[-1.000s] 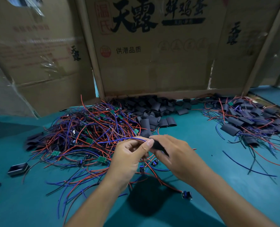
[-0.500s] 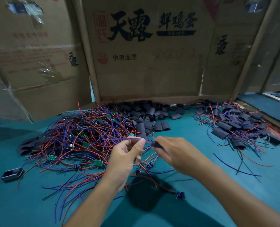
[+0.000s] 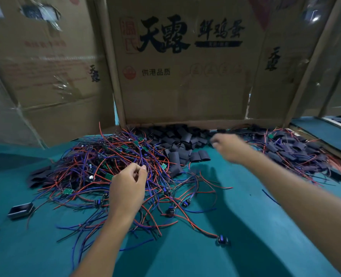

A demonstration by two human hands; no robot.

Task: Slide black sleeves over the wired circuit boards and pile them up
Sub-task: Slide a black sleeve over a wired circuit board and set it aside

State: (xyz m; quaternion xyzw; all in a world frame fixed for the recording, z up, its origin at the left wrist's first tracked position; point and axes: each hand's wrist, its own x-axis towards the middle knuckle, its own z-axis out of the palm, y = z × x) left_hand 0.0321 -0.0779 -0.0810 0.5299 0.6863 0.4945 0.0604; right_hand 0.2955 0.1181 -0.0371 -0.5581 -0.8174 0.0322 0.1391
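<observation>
Nearest the camera, a small black-and-blue connector (image 3: 222, 240) lies alone on the teal table (image 3: 245, 262) at the end of a red wire. At the left edge sit two small dark trays (image 3: 21, 210). Just beyond, the left hand (image 3: 128, 188) hovers at the near side of the tangle of red and blue wired circuit boards (image 3: 97, 166), its thumb and forefinger brought together in a pinch (whether a wire lies between them cannot be told). Behind the tangle lies the heap of empty black sleeves (image 3: 182, 142). The right hand (image 3: 228, 147) reaches over the far end of that heap, motion-blurred, so its grip cannot be told. To its right is the pile of sleeved boards (image 3: 291, 150). Printed cardboard boxes (image 3: 185, 66) stand upright at the back.
</observation>
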